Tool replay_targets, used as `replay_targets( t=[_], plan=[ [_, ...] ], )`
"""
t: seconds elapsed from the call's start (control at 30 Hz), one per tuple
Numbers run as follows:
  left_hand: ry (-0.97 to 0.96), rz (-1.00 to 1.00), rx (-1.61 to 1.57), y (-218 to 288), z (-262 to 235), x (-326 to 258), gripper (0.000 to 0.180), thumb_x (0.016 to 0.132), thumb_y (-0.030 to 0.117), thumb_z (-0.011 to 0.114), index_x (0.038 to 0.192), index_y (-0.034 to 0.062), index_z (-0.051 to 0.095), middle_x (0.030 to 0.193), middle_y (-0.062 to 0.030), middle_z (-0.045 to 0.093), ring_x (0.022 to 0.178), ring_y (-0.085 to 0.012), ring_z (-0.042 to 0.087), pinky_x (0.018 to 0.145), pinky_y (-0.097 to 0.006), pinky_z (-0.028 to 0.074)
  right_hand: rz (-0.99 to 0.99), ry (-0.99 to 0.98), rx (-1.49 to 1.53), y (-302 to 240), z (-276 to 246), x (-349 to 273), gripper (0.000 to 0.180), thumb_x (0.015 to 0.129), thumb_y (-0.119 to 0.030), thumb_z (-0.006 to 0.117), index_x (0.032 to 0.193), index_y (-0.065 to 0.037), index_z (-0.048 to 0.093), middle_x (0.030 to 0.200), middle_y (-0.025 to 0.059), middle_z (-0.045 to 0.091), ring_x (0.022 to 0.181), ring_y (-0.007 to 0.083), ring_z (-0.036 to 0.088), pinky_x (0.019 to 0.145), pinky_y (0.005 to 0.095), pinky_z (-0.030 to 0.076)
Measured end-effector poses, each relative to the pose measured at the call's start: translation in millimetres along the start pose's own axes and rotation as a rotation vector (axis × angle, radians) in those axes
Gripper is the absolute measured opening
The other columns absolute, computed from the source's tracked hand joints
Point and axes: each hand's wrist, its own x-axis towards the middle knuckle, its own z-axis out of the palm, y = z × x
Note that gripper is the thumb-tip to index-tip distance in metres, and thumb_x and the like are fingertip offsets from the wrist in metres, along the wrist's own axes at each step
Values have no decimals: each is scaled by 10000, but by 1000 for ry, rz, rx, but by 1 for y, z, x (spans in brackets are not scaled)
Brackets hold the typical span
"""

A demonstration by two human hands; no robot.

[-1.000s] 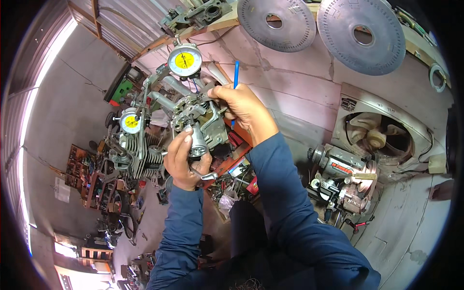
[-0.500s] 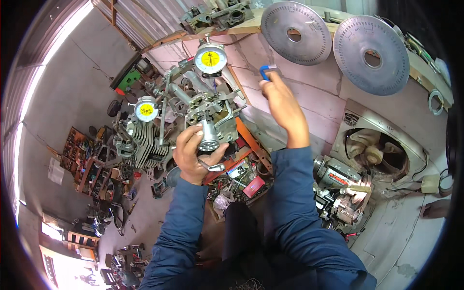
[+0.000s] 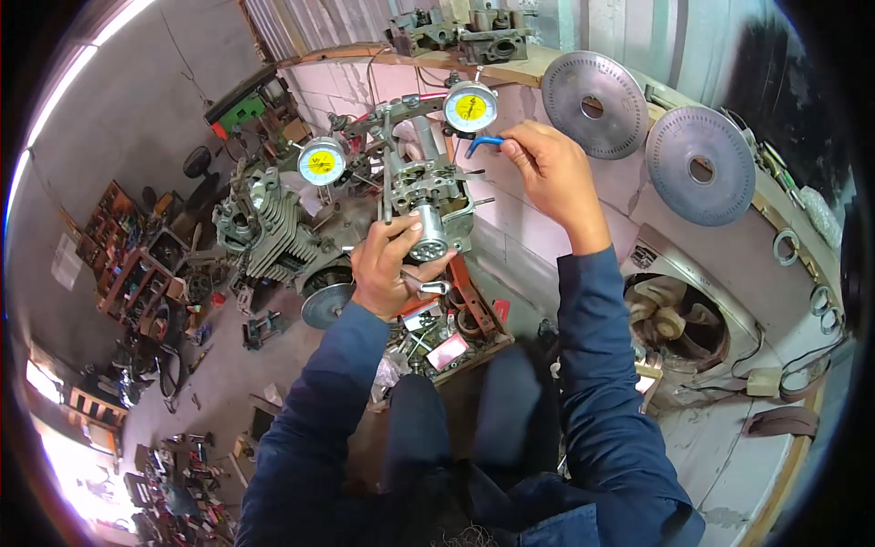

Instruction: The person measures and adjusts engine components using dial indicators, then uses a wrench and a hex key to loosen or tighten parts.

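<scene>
- Where a brown wooden-rimmed tray sits below the hands, jumbled metal tools and a pink-and-white rectangular box lie in it.
- Above it, a grey metal engine part stands beside two round, yellow-centred dial gauges.
- The left hand closes round a silver metal cylinder at that part's near side, a silver wrench also in its grasp.
- The right hand pinches a blue, bent rod near the right-hand gauge.

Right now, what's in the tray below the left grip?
Below the left grip, the tray shows a pink-and-white box and loose metal tools. The left knee covers part of its near edge; anything under the box is hidden.
</scene>
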Motion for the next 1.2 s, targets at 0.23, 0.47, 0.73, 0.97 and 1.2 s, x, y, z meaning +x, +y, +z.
replay_targets(
  t=[0.23,0.47,0.73,0.97,1.2],
  plan=[
    [13,24,-38,-5,0,-2,703,625,189,977,1212,121,596,1070,-133,688,899,-283,726,722,-364,625,-36,-121,-1,7,16,14,142,945,-222,672,989,-95,716,937,104,696,872,351,664,724,453,508],
    [-90,5,-37,-6,-7,0,521,727,213,872,1205,124,685,1201,-73,698,879,-260,744,695,-347,617,-50,-148,7,3,14,17,143,944,-220,671,981,-87,710,945,110,700,889,362,662,732,466,505],
    [-38,8,-49,-6,-3,0,512,726,250,880,1190,131,699,1166,-68,699,872,-251,746,692,-345,617,-235,-38,-110,9,22,16,144,935,-217,670,969,-79,701,915,113,691,880,354,666,733,471,507],
    [-41,5,-38,-6,-6,-1,534,722,250,879,1208,136,687,1163,-63,701,839,-236,737,662,-334,604,-109,-218,-307,-33,1,17,175,926,-224,656,916,-57,711,801,174,689,747,387,689,657,497,537],
    [-77,-4,-53,-7,-9,0,552,729,241,868,1239,148,679,1172,-57,694,822,-234,730,663,-334,599,-28,-497,-485,-76,-5,36,292,945,-224,588,842,12,726,814,238,711,768,400,720,707,492,583]
  ],
)
